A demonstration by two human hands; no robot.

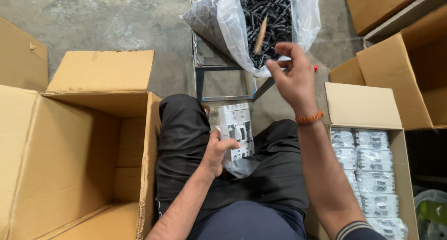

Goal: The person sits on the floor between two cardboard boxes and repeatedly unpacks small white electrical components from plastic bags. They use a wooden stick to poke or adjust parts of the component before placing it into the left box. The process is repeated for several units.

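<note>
**Breaker on lap, hand at screw bag**

Left hand: fingers wrapped around a white breaker, held upright on the lap, with a clear wrapper hanging under it. Right hand: raised near the open plastic bag of black screws; fingers loosely curled, gripping nothing that showed. A blurred tan stick was in the air just beside it. Large cardboard box stood left; a box of wrapped breakers stood right.
</note>
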